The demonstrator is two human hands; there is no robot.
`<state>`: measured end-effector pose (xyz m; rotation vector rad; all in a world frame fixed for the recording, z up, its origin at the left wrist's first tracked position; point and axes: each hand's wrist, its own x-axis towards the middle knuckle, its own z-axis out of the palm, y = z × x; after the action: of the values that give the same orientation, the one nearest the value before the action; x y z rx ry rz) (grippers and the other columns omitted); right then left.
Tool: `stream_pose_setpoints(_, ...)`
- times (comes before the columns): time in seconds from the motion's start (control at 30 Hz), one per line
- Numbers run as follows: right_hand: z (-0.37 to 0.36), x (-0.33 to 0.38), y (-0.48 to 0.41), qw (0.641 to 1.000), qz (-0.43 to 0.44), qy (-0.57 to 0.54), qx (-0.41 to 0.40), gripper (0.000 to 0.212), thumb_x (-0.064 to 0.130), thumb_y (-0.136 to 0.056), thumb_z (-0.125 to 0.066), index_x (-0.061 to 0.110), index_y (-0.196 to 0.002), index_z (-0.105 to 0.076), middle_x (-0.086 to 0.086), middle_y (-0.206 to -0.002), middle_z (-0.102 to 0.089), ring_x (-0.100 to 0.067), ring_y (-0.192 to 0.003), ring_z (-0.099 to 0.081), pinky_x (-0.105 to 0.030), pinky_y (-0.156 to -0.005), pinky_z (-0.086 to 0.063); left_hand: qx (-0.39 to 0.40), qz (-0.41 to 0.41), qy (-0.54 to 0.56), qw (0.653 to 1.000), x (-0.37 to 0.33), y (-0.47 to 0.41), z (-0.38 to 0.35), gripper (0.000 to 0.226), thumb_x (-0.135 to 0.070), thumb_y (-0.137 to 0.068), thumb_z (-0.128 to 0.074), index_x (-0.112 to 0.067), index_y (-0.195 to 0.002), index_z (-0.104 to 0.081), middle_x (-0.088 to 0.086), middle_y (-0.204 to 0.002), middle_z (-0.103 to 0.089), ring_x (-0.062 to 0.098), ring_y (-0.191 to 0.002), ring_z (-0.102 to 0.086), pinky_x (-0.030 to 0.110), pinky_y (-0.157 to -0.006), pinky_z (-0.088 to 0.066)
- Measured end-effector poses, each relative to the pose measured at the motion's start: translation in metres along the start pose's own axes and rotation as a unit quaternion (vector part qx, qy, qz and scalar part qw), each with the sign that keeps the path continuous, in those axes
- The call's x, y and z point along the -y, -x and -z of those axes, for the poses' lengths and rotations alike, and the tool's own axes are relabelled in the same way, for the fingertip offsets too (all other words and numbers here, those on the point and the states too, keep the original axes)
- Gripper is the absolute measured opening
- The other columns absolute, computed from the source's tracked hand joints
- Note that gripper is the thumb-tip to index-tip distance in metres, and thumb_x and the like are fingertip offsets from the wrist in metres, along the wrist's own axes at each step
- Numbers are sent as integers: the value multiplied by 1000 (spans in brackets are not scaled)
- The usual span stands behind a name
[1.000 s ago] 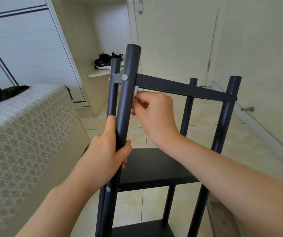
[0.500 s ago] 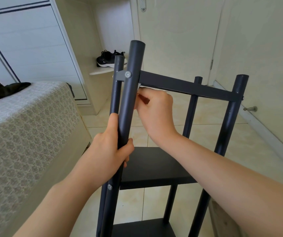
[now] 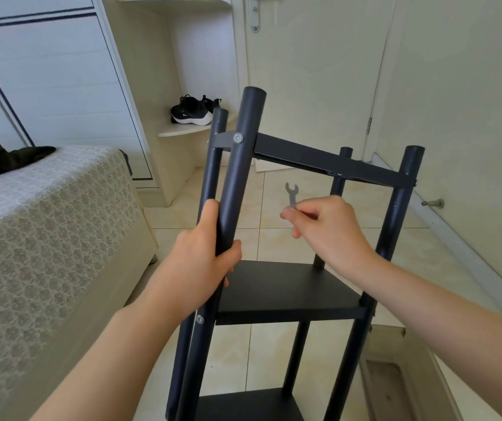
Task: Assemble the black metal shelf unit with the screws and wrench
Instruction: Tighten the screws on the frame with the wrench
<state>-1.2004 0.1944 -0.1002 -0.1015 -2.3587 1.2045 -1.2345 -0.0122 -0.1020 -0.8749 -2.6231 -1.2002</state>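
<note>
**Wrench held clear of the frame, left hand on the post**

The black shelf unit (image 3: 286, 287) stands upright on the tiled floor (image 3: 274, 238) right in front of you, between the bed (image 3: 46, 223) on your left and the wall on your right. Two boards are fitted: one at mid-height and one near the bottom of the view. A crossbar (image 3: 319, 161) runs across the top, and a silver screw (image 3: 238, 138) shows where it meets the near left post (image 3: 237, 177). A second screw sits lower on that post, level with the middle board.

Your left hand (image 3: 201, 262) is wrapped round that post, just above the middle board, with the fingers curled tight on the tube.

Your right hand (image 3: 331, 229) hangs inside the frame below the crossbar, touching no part of the unit — thumb and forefinger pinch the lower end of a small flat grey wrench (image 3: 291, 194). Its forked end points up, and your other fingers are loosely curled.

Farther off, black trainers (image 3: 192, 112) sit on a corner shelf beside the closed door (image 3: 304, 71) — a dark garment (image 3: 0, 156) lies on the bed.
</note>
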Motion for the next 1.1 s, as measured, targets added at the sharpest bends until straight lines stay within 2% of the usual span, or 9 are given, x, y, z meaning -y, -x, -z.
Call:
stream_pose_setpoints(0.2,38,-24,7,993,-95,59,29,21,27,-91,-65,17,-76,-76,10,-51,-59,2,-50,-53,-20,-56,-35,-8,2,-7,1000,3,-2,0,35,-23,-96,-60,-43,-90,-33,1,-69,-57,17,-48,-68,30,-43,-55)
stream_pose_setpoints(0.33,63,-34,9,984,-135,116,1,24,26,-91,-65,12,-75,-75,-2,-56,-58,-8,-49,-45,-23,-53,-32,-24,19,-43,999,9,-4,5,33,-26,-96,-61,-34,-91,-30,-1,-72,-57,15,-48,-68,43,-49,-59)
stream_pose_setpoints(0.47,84,-43,12,980,-168,94,-49,22,23,-89,-67,5,-81,-76,-16,-82,-69,-15,-65,-54,-24,-56,-36,-41,47,-98,993,15,-4,10,34,-32,-95,-62,-31,-95,-28,1,-76,-63,17,-55,-69,50,-57,-59)
stream_pose_setpoints(0.53,89,-47,11,977,-195,31,-80,15,22,-87,-70,10,-84,-78,-13,-98,-71,-21,-90,-62,-24,-69,-41,-53,54,-115,990,18,-4,12,34,-34,-95,-62,-30,-94,-28,1,-76,-64,20,-59,-69,51,-58,-58)
stream_pose_setpoints(0.6,89,-46,10,971,-225,-13,-80,11,26,-87,-71,17,-89,-77,-4,-114,-67,-23,-117,-55,-28,-88,-36,-58,60,-114,990,21,-4,14,34,-35,-95,-63,-30,-93,-29,1,-78,-64,19,-59,-69,51,-59,-58)
stream_pose_setpoints(0.67,85,-44,8,970,-234,-32,-60,8,28,-88,-70,22,-89,-76,3,-113,-62,-23,-123,-50,-32,-94,-34,-57,63,-115,990,23,-5,16,33,-34,-96,-63,-28,-95,-30,1,-79,-64,20,-62,-69,52,-60,-58)
stream_pose_setpoints(0.8,79,-40,6,966,-243,-79,-31,10,27,-87,-70,20,-92,-77,3,-117,-61,-17,-119,-48,-41,-105,-38,-75,68,-152,983,29,-7,15,37,-41,-95,-63,-29,-94,-28,-3,-76,-59,23,-63,-62,43,-55,-53)
stream_pose_setpoints(0.9,75,-37,4,966,-239,-92,-21,11,25,-88,-69,18,-92,-77,5,-111,-62,-13,-110,-48,-40,-99,-40,-98,75,-187,975,35,-7,16,36,-49,-95,-60,-32,-98,-28,-9,-73,-54,20,-63,-59,35,-52,-45)
stream_pose_setpoints(1.1,68,-32,3,971,-223,-83,-9,9,25,-87,-72,19,-82,-78,-6,-95,-67,-15,-94,-57,-38,-82,-48,-120,108,-216,963,41,-6,19,38,-50,-96,-57,-26,-117,-36,0,-95,-65,29,-78,-63,43,-64,-52)
